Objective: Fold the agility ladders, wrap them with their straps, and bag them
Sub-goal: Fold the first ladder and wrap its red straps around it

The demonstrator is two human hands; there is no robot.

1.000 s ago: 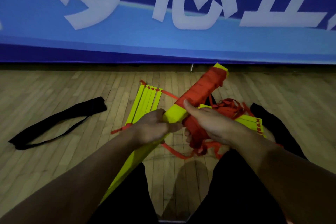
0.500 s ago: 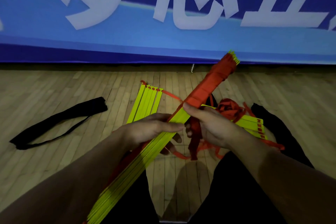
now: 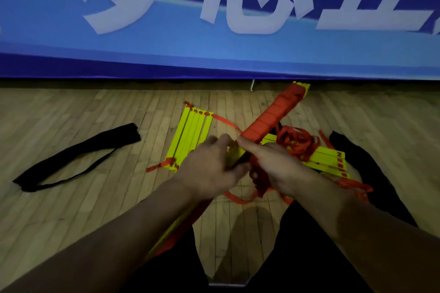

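A folded bundle of yellow ladder rungs [image 3: 273, 118] slants from my lap up to the right, its upper half wound in red strap. My left hand [image 3: 212, 169] grips the bundle at its middle. My right hand [image 3: 276, 166] grips the red strap [image 3: 260, 185] just below the wound part, thumb against the bundle. Loose strap hangs down under my right hand. A second stack of yellow rungs [image 3: 190, 137] lies flat on the wooden floor beyond my left hand. A third set of rungs [image 3: 328, 162] with a tangle of red strap [image 3: 297, 143] lies to the right.
A long black bag [image 3: 78, 154] with a thin strap lies on the floor at left. Another black bag [image 3: 371, 173] lies at right, partly under my arm. A blue banner wall [image 3: 214, 50] with white characters stands close behind. My dark-clad legs fill the bottom.
The bundle has turned about its long axis, showing its broad red-wrapped face again. My left hand shifted up over the bundle; my right hand stayed on the strap.
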